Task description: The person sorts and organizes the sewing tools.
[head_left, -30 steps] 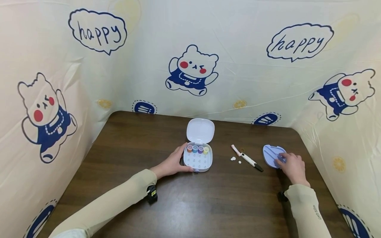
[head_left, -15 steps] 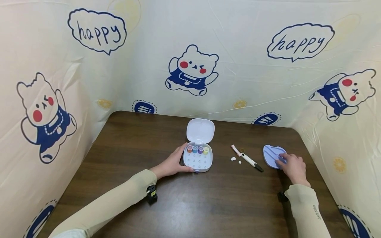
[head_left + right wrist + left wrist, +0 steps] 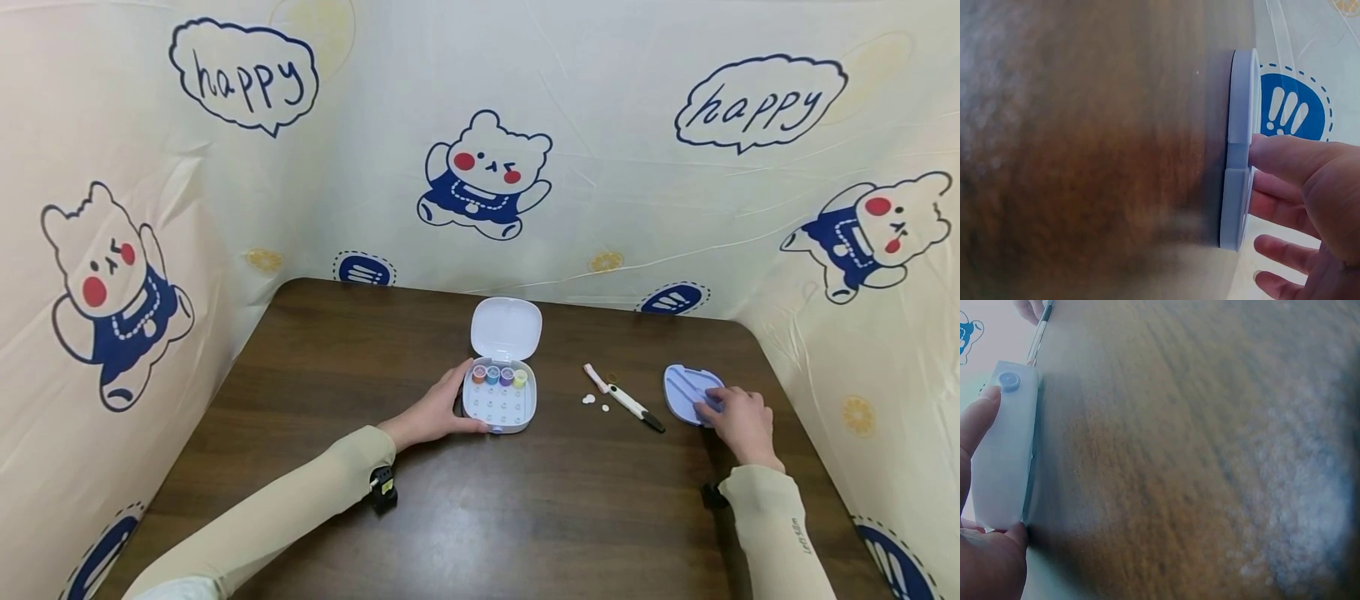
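Note:
A white case (image 3: 517,404) stands on the table with its lid (image 3: 506,328) raised. Inside, small round pots (image 3: 492,376) in orange, blue, purple and yellow line the back row above rows of pegs. My left hand (image 3: 435,412) grips the case's left side, the thumb along the front near the round blue catch (image 3: 1009,381). A shallow pale blue tray (image 3: 681,396) with a diagonal groove lies at the right. My right hand (image 3: 741,427) holds its right edge between thumb and fingertips, the thumb at a notch in the rim; the other fingers stay apart from it.
Between case and tray lie a white pen with a black end (image 3: 634,407), a pink-and-white stick (image 3: 595,377) and small white bits (image 3: 588,400). A thin ring shows faintly beside the stick. A printed cloth (image 3: 615,192) hangs behind the brown table (image 3: 525,517).

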`<state>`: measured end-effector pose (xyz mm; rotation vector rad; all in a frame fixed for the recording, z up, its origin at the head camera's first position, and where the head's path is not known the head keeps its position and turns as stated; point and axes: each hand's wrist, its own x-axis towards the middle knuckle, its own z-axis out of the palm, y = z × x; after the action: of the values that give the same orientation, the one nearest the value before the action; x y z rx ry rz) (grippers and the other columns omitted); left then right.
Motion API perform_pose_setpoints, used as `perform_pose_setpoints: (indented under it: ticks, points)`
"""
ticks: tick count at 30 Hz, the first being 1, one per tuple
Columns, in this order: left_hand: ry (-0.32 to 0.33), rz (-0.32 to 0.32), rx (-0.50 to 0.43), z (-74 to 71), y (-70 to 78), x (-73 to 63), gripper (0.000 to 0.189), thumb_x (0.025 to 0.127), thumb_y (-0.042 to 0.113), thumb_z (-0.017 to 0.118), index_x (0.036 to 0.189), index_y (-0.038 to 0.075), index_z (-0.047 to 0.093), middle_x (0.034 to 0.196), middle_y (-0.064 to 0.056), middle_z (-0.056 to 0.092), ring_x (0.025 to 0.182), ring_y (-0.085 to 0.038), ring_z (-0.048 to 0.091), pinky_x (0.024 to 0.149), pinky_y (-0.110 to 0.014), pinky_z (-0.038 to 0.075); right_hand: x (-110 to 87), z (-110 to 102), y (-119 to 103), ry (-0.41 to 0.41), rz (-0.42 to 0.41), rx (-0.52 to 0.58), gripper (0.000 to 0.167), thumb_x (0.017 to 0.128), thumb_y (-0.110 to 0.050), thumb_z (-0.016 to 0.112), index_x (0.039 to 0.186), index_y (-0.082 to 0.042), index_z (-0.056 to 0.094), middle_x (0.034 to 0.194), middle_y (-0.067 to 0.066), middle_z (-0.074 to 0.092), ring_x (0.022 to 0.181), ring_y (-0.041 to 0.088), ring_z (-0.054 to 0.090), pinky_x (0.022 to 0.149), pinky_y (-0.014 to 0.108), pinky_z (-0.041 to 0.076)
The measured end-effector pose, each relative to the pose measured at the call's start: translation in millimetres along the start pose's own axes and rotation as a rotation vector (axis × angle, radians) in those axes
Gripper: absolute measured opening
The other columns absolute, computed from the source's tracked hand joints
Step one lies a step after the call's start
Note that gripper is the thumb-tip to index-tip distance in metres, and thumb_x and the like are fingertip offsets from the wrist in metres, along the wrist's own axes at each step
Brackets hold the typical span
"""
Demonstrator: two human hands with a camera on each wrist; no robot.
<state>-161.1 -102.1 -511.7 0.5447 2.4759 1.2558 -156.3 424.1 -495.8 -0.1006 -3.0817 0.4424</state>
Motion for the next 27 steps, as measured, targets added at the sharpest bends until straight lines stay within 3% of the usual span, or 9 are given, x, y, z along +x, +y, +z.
perform_pose_setpoints:
  ticks: [8,27]
  points:
    - [-0.003,-0.006,-0.006,-0.2,0.6,-0.2,0.120,0.083,0.043,0.089,0.167,0.005,0.012,0.168,-0.023,0.022,0.154,-0.036,0.028,0.123,-0.052,0.026,-2.4,-0.9,-5.0,0.010,0.008,-0.001,0.047,0.095,-0.028,0.075,0.120,0.010,0.068,0.124,0.039,0.059,0.109,0.057,0.044,0.086,0.066,0.034]
    - [-0.009,-0.007,0.002,1.3,-3.8,2.4,0.124,0.082,0.048,0.089,0.168,0.008,0.009,0.169,-0.020,0.021,0.154,-0.033,0.027,0.124,-0.050,0.026,1.4,-5.7,-28.9,0.085,-0.065,0.049,0.044,0.094,-0.029,0.076,0.116,0.009,0.071,0.122,0.037,0.062,0.110,0.053,0.046,0.086,0.064,0.032]
